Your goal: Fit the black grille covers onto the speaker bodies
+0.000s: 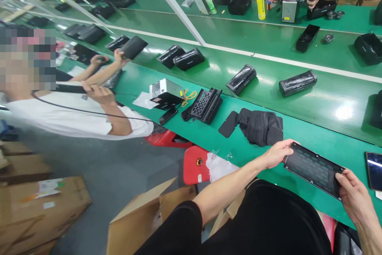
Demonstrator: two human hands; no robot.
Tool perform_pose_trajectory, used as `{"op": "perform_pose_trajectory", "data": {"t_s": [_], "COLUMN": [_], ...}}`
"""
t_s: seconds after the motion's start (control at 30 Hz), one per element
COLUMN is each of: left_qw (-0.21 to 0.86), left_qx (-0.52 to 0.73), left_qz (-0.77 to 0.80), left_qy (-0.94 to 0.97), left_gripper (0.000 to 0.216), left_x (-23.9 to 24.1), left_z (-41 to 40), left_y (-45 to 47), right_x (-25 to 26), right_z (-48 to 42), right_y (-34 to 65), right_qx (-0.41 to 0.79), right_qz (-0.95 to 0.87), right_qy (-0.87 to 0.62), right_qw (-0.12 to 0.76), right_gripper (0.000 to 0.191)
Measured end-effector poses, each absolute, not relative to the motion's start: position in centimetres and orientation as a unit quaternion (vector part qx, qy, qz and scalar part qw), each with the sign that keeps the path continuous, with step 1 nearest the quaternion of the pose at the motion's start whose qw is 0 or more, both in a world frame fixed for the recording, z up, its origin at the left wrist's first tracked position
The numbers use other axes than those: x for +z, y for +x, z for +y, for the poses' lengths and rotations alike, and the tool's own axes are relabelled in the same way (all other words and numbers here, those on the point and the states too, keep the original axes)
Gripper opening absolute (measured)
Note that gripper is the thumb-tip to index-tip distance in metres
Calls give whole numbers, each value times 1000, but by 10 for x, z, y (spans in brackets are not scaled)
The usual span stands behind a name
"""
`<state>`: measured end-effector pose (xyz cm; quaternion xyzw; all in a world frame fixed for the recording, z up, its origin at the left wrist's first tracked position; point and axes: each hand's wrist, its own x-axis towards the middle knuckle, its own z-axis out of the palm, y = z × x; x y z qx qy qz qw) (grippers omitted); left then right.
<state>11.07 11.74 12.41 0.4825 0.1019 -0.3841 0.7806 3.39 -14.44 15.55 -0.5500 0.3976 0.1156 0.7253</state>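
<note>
Between my two hands is a black speaker grille panel [313, 169], with rows of slots showing faintly through a dark sheet over it. My left hand [279, 153] is closed on its left end, thumb on top. At the opposite end my right hand [353, 191] grips the panel, its thumb pressed on the dark surface. The panel is tilted, held over the green bench edge near my body. Just beyond my left hand lies a pile of thin black fabric sheets [259, 125]. Slotted black grille panels [205, 106] are stacked left of the pile.
Black speakers [298, 83] stand along the green conveyor [268, 60] beyond the bench. A phone [374, 169] lies at right. A co-worker in a white shirt [74, 115] sits at left, beside a red stool [193, 165]. An open carton [140, 219] is below; other workers sit opposite.
</note>
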Motion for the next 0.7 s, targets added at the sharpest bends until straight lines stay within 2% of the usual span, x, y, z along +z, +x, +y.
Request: {"op": "perform_pose_trajectory", "data": {"t_s": [0.7], "left_qw": [780], "left_qx": [-382], "left_qz": [111], "left_qy": [483], "left_gripper": [48], "left_x": [122], "left_z": [97], "left_y": [111], "right_x": [156], "right_z": [-159], "right_y": [44], "right_qx": [116], "right_qz": [409], "right_qy": [-535], "right_qw": [730], "right_gripper": [64]}}
